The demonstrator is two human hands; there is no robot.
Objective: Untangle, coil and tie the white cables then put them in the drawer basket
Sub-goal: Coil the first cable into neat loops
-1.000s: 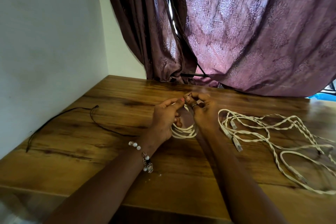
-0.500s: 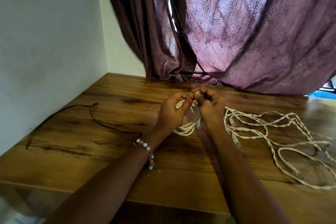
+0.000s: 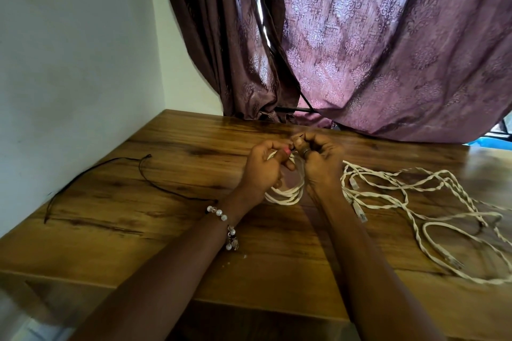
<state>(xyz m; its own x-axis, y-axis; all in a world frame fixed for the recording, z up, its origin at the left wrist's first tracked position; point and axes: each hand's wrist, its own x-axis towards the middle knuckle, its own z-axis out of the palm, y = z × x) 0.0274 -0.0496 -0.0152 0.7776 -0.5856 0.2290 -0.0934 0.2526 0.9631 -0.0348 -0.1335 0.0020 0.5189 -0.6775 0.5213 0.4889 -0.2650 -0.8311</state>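
**Head view: both hands at the top of a white coil**

Head camera looks down on a wooden table (image 3: 171,232) set into a corner, with a pale wall (image 3: 74,63) on the left and a purple patterned curtain (image 3: 374,50) hanging behind.

Near the table's middle lies the coil (image 3: 285,192), a small round bundle of several white cable turns stacked close together. Its near arc shows plainly between the two wrists; the far arc is mostly hidden by the fingers. The left hand (image 3: 263,167) curls around the coil's left side, thumb and forefinger pinched together at the top. The right hand (image 3: 321,162) is also curled, its fingertips pinching a thin dark tie (image 3: 300,136) that pokes up just above the knuckles, right where the two hands meet. Whether the right hand also grips the coil itself cannot be told.

To the right, touching the right wrist area and spreading toward the table's edge, sprawls the loose cable (image 3: 410,196): white, partly twisted in pairs, looping over itself in an untidy tangle, with a clear plug (image 3: 361,214) lying at its near left end.

A thin black cord (image 3: 110,171) trails across the left part of the table, well apart from the coil. A beaded bracelet (image 3: 225,220) sits on the left wrist.
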